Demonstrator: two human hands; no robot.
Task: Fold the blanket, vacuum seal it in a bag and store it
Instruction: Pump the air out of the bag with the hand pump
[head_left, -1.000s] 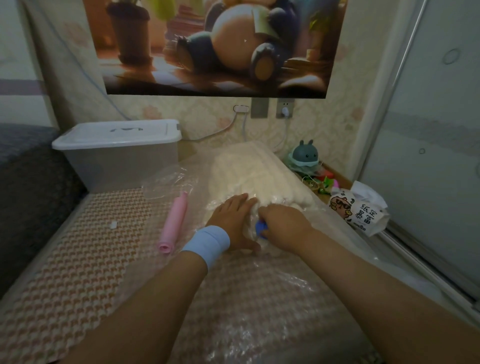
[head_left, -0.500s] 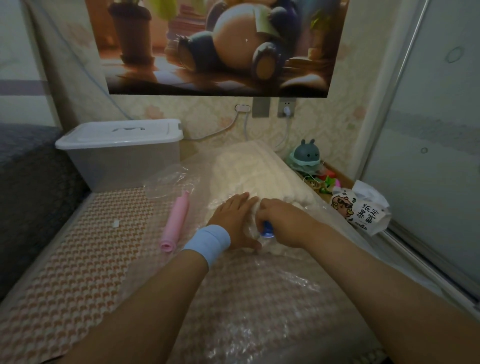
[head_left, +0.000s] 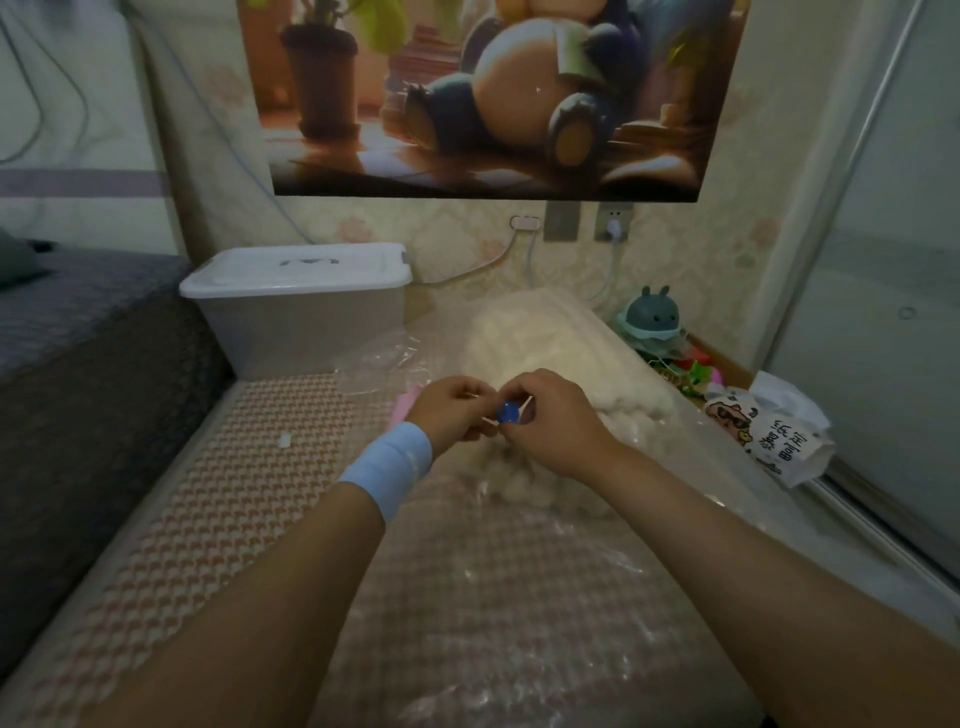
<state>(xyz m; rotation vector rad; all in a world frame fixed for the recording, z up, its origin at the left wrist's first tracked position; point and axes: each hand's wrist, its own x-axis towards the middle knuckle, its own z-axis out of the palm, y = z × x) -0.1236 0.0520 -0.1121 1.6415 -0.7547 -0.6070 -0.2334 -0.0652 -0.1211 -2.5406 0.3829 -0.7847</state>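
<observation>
A white fluffy blanket (head_left: 535, 348) lies folded inside a clear plastic vacuum bag (head_left: 519, 571) spread over the patterned mat. The bag's blue valve cap (head_left: 508, 413) sits at the blanket's near end, lifted a little with the plastic. My right hand (head_left: 550, 421) pinches the valve from the right. My left hand (head_left: 457, 410), with a light blue wristband, pinches the bag's white valve rim from the left. A pink hand pump (head_left: 405, 405) lies mostly hidden behind my left hand.
A white lidded storage box (head_left: 301, 306) stands at the back left on the mat (head_left: 234, 493). A dark grey sofa (head_left: 78, 364) borders the left. Toys and a printed paper bag (head_left: 774, 436) lie at the right by a glass door. Cables hang from wall sockets.
My left hand lifted off the blanket, where it lay flat, and now pinches at the valve. Both hands have raised the valve slightly. The camera view tilted upward.
</observation>
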